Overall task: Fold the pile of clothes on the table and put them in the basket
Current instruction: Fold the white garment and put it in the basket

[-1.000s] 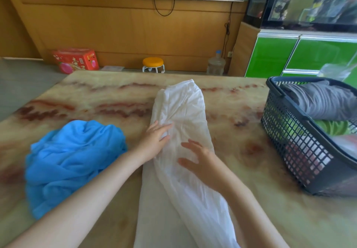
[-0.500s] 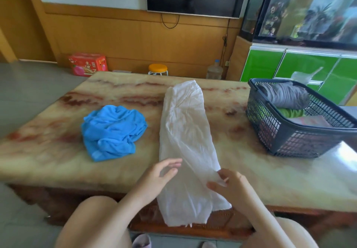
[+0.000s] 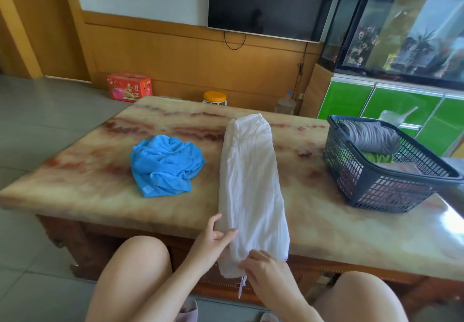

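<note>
The basket at right already holds a rolled grey garment. Left hand and right hand each have their grip clamped on the near end of the white garment, a long strip across the bench. The crumpled blue garment at left lies unfolded.

I count on the marble table: one long white garment, its near end overhanging, pinched by the left hand and the right hand; one crumpled blue garment to its left; one basket to its right, holding a grey garment.
</note>
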The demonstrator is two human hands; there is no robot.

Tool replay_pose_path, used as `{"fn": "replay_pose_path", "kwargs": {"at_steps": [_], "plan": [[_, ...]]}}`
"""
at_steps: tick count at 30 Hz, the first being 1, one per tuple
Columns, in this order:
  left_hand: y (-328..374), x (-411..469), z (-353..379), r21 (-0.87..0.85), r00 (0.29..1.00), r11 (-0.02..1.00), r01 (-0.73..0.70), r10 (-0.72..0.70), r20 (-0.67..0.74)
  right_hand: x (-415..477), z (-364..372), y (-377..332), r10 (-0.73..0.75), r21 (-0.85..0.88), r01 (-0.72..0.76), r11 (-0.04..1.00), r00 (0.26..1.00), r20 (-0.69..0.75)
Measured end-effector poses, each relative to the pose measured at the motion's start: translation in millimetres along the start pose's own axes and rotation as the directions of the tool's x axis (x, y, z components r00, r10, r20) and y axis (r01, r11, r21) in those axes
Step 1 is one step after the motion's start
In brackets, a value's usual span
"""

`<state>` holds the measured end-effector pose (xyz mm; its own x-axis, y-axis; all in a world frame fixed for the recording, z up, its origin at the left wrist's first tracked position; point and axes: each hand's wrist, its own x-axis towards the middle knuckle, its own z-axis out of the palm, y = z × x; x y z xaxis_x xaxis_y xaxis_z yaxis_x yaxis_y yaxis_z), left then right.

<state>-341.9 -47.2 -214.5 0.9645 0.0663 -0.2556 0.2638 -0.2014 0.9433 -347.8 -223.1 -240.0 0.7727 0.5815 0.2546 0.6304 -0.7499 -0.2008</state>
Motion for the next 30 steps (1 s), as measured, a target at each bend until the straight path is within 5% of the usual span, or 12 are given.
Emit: {"fn": "replay_pose_path", "kwargs": {"at_steps": [3, 6, 10, 20, 25, 30], "plan": [[-7, 5, 8, 0.095, 0.988, 0.991, -0.096, 0.107, -0.112, -7, 1, 8, 0.095, 0.181, -0.094, 0.979, 0.995, 0.0], [-12, 10, 12, 0.099, 0.974, 0.987, -0.13, 0.146, -0.174, -12, -14, 26, 0.302, 0.315, -0.234, 0.92, 0.934, -0.189], [-12, 10, 11, 0.036, 0.975, 0.99, -0.133, 0.137, -0.175, -9, -31, 49, 0.76, 0.657, -0.576, 0.487, 0.65, 0.006], [-22, 5, 10, 0.118, 0.974, 0.986, -0.121, 0.141, -0.177, -12, -13, 42, 0.766, 0.806, -0.504, 0.31, 0.635, 0.103], [-31, 6, 7, 0.179, 0.977, 0.982, -0.06, 0.095, -0.19, -18, -15, 45, 0.704, 0.757, -0.547, 0.358, 0.69, 0.166], [-33, 7, 3, 0.157, 0.964, 0.987, 0.017, 0.025, -0.263, -20, -20, 49, 0.696, 0.792, -0.542, 0.281, 0.683, 0.22]]}}
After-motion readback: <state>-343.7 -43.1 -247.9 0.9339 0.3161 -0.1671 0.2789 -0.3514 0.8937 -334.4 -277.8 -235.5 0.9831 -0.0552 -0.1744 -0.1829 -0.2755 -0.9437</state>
